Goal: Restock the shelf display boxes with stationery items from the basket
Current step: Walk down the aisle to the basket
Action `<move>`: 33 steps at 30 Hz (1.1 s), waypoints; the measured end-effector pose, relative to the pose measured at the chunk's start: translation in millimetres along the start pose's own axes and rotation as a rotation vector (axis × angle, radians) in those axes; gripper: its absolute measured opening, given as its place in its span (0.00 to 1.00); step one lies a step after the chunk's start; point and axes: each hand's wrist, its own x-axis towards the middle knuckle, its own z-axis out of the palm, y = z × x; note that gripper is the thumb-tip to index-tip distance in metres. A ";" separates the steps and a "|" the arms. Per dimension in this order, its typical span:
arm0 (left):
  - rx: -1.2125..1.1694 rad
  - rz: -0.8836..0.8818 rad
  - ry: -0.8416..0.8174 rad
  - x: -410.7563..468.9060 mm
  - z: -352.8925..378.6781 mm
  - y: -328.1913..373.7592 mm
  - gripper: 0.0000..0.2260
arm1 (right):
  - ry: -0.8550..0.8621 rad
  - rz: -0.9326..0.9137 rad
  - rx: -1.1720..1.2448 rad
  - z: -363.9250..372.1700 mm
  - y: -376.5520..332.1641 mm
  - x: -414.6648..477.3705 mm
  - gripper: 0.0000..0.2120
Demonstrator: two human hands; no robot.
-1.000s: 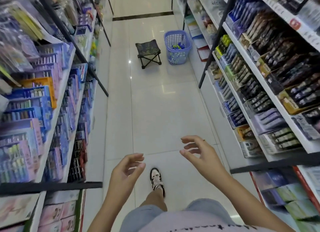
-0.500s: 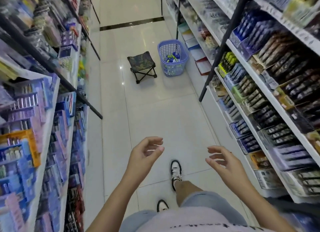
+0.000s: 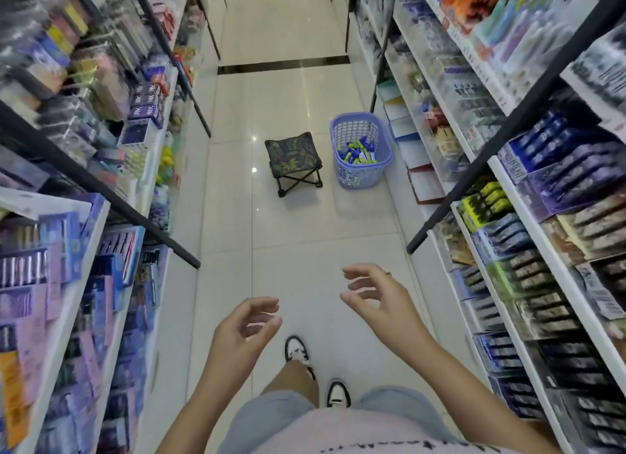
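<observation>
- basket (image 3: pixel 355 177) is well ahead on the floor, bit to the right
- right hand (image 3: pixel 382 301) prob nearer than left hand (image 3: pixel 237 331)
- both empty, fingers loosely curled

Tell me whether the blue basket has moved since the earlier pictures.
No. The basket still sits right of the folding stool, the same gap between them; only the view shifted.
</observation>
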 end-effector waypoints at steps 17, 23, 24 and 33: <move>0.032 0.116 -0.249 319.8 27.6 122.2 0.08 | 0.243 0.172 0.022 -62.5 8.7 240.8 0.13; 0.020 0.072 -0.204 402.3 37.1 139.6 0.07 | 0.201 0.175 0.027 -86.4 13.2 343.5 0.14; 0.016 0.061 -0.182 414.1 35.5 141.4 0.07 | 0.184 0.158 0.019 -88.9 9.1 364.2 0.14; 0.003 -0.001 -0.037 529.0 15.6 153.8 0.07 | 0.040 0.024 -0.028 -94.6 -40.5 532.7 0.13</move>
